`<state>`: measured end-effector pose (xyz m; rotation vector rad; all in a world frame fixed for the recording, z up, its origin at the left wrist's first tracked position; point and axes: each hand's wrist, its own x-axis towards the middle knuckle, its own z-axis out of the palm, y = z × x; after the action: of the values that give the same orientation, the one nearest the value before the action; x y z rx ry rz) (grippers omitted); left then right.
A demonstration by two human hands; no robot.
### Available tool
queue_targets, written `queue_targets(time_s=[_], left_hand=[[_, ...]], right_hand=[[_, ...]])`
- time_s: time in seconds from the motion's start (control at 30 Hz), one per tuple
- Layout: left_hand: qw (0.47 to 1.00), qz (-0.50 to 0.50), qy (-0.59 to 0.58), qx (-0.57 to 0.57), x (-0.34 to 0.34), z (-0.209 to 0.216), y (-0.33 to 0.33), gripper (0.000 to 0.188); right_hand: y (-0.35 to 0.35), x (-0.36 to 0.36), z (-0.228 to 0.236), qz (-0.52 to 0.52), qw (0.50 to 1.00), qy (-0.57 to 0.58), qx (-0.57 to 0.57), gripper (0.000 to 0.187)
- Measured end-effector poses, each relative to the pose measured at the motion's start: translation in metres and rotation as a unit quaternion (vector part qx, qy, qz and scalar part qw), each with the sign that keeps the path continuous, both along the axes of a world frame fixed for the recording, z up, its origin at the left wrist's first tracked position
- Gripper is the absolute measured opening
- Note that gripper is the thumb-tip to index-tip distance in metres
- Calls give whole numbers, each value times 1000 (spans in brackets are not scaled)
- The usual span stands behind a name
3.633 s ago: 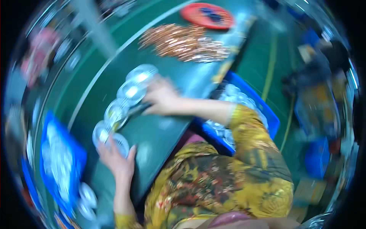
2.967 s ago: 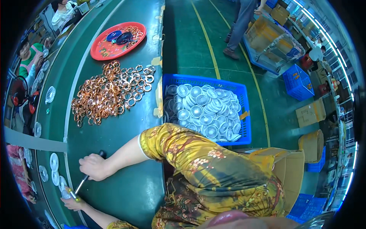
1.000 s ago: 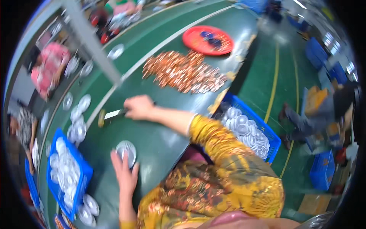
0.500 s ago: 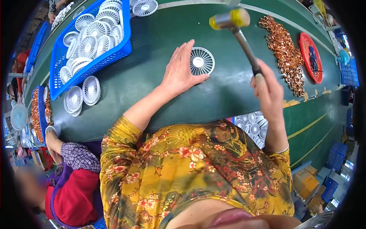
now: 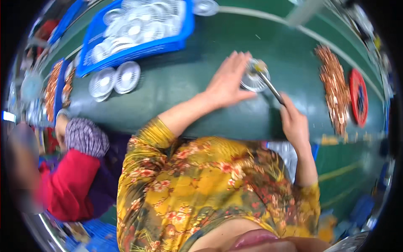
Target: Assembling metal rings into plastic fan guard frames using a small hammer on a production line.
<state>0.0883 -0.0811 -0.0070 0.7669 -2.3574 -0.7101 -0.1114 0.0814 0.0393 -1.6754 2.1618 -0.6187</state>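
Note:
A round white spoked grille [image 5: 252, 87] lies flat on the green table. Against its left side rests my left hand [image 5: 228, 82], fingers stretched out and thumb apart along the near edge. My right hand [image 5: 295, 122] is wrapped around the handle of a mallet [image 5: 272, 87], to the right of the grille. The mallet's yellowish head is down over the grille's middle and partly hides it. Whether the head touches the grille is blurred.
Many white grilles fill a blue basket [image 5: 138, 51] at the back left; a few more grilles [image 5: 127, 77] lie before it. Copper-coloured rings [image 5: 333, 90] are heaped at right, beside a red tray [image 5: 364, 101]. A co-worker's arm [image 5: 86, 134] is at left.
The mallet has come down from its raised position onto the grille's middle, my right hand lowering with it. My left hand stays beside the grille. The whole view has shifted and blurred.

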Motion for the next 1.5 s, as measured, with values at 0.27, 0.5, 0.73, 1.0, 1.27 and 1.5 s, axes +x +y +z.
queue_targets(time_s=[0.27,0.5,0.73,1.0,1.27,1.5], left_hand=[[912,332,-29,-240,146,31,-16,62],[675,689,-170,-202,294,25,-61,62],[841,537,-67,-13,282,9,-51,63],[902,418,29,-99,162,1,3,39],[895,358,174,-201,119,24,22,11],[972,136,183,54,24,16,25,23]], right_hand=[[12,9,8,85,972,-218,31,33],[-9,13,-2,29,979,-197,50,33],[-9,11,-9,8,973,-229,33,31],[-16,-3,-7,-60,982,-176,30,31],[-10,-10,-15,-100,979,-180,9,31],[-11,-3,-12,-100,976,-191,12,32]])
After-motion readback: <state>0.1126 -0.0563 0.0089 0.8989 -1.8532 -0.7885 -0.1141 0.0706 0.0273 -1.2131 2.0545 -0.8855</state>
